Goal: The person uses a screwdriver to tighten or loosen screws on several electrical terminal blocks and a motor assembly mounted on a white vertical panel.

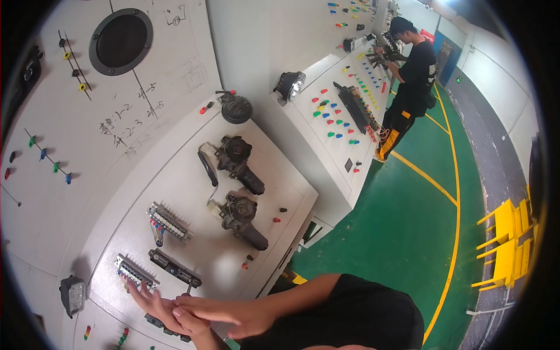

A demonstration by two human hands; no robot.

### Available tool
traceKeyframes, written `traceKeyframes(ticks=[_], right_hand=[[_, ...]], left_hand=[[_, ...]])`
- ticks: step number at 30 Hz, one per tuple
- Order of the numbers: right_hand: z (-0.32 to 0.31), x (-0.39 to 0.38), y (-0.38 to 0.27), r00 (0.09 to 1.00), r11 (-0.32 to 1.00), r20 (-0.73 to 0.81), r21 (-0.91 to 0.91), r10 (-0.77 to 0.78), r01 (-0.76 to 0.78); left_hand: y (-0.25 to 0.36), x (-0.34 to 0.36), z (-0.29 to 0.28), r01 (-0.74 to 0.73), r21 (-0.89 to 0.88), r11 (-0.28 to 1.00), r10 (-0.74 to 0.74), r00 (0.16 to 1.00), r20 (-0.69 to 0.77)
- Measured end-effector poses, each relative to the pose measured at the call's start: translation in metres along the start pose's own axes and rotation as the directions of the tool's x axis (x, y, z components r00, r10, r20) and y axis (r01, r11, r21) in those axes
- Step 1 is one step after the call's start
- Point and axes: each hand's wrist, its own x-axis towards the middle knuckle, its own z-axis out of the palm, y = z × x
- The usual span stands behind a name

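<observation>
My left hand is over the lower end of the white bench panel, fingers stretched out and spread, with nothing in them. Across it lies my right hand, its fingers extended flat and touching the left one near the thumb. Just beyond the left fingertips is a silvery terminal strip, partly covered by them. A black bar-shaped part is mounted beside that strip. Another dark part shows under my hands, mostly hidden. Farther up sits a second terminal strip with coloured wires.
Two motors with gear housings and a round black horn are fixed to the bench. A square lamp juts out at left. A person in black works at a farther bench. Yellow stools stand at right.
</observation>
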Motion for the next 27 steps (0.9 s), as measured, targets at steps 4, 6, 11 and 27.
traceKeyframes(ticks=[4,6,11,27], right_hand=[[-0.030,0.010,-0.010,0.980,0.998,-0.190,0.014,0.064,-0.062],[-0.034,0.040,-0.001,0.972,0.968,-0.150,-0.200,-0.182,0.150],[-0.006,0.045,0.020,0.971,0.950,-0.016,-0.208,-0.240,0.232],[0.044,-0.023,0.023,0.982,0.986,-0.188,-0.164,-0.020,-0.011]], left_hand=[[0.017,-0.015,0.008,0.003,-0.163,0.987,0.001,1.000,0.025],[0.030,-0.019,0.019,0.066,-0.236,0.970,-0.078,0.996,-0.041],[0.003,-0.003,0.034,0.169,-0.352,0.921,-0.259,0.939,-0.227],[0.009,-0.014,0.003,0.040,-0.285,0.958,-0.170,0.879,-0.446]])
